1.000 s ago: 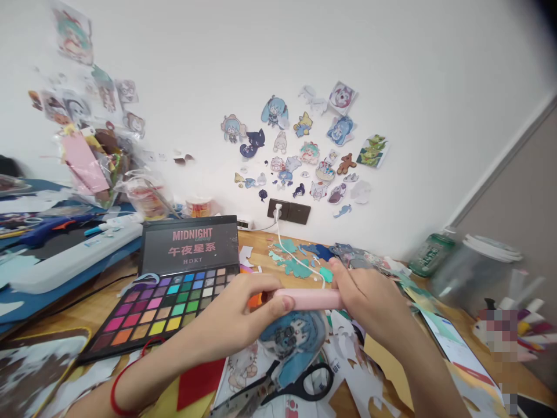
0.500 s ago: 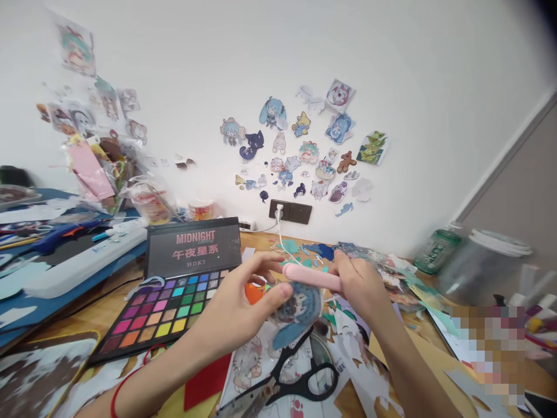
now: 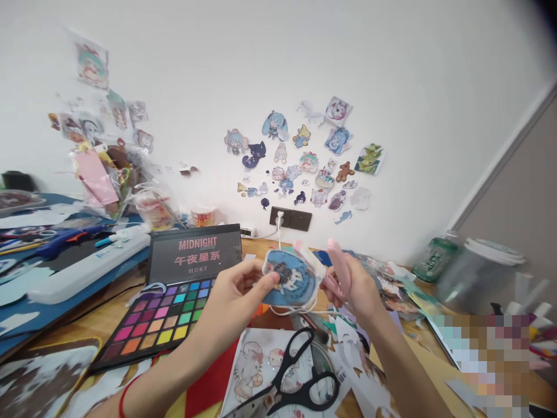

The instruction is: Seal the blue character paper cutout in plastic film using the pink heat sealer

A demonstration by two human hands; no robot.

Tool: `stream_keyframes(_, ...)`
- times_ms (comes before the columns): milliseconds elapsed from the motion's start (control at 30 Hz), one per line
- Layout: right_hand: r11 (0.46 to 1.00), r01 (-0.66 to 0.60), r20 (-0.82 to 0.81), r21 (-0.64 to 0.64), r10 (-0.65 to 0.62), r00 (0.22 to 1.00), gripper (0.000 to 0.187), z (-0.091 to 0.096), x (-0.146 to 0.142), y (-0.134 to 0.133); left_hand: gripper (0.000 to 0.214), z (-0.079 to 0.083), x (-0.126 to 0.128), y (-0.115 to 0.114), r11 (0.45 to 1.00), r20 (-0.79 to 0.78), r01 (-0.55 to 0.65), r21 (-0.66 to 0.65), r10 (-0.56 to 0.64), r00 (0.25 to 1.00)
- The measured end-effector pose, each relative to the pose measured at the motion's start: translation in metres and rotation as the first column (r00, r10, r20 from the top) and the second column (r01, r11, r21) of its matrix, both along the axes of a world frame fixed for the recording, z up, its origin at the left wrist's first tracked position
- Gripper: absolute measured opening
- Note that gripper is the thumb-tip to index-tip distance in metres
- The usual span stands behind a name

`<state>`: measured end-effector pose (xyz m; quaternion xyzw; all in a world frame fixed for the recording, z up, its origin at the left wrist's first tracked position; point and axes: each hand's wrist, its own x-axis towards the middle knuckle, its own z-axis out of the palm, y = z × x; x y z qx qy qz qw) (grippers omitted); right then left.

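Observation:
Between its thumb and fingers, my left hand point(image 3: 241, 287) pinches a flat cutout of a blue-haired cartoon character point(image 3: 298, 281) with a clear border, tilted toward me. My right hand point(image 3: 359, 284) is closed around a small pink corded tool with two arms, which looks like a mini hair straightener point(image 3: 339, 264). Its arms stand apart, beside the cutout's right edge. A white cord point(image 3: 300, 312) loops below the cutout. Black-handled scissors point(image 3: 300, 383) lie below the hands on a sheet with printed cartoon figures point(image 3: 250, 368).
An open eyeshadow palette point(image 3: 165, 316) stands left of my hands. A white power strip point(image 3: 93, 264) lies on a blue mat further left. Paper scraps point(image 3: 352, 354) cover the right side, near a green bottle point(image 3: 435, 258) and a lidded tub point(image 3: 483, 284). Cutouts point(image 3: 275, 125) hang on the wall.
The cutout has come up from low between my hands and turned sideways in my left hand. The pink straightener has swung from lying across to upright, with its two arms now visibly apart.

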<state>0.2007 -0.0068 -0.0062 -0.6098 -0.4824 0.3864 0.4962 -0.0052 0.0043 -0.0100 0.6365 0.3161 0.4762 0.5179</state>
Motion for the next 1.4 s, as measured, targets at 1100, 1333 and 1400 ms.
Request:
stream_keyframes(1100,0.922,0.261,0.615,0.285,-0.385,0.688,0.068,0.019,-0.016,-0.029,0.017,0.002,0.005,-0.017,0.977,-0.166,-0.042,0.210,0.078,0.983)
stream_keyframes(1333,0.866,0.219,0.559,0.451,-0.464,0.687,0.068,0.016,-0.015,-0.030,0.011,-0.004,0.005,-0.020,0.921,-0.140,-0.087,0.381,0.150,0.979)
stream_keyframes(1400,0.822,0.160,0.503,0.546,-0.474,0.723,0.066,0.014,-0.014,-0.032,0.007,-0.008,0.004,-0.020,0.843,-0.092,-0.131,0.522,0.208,0.974)
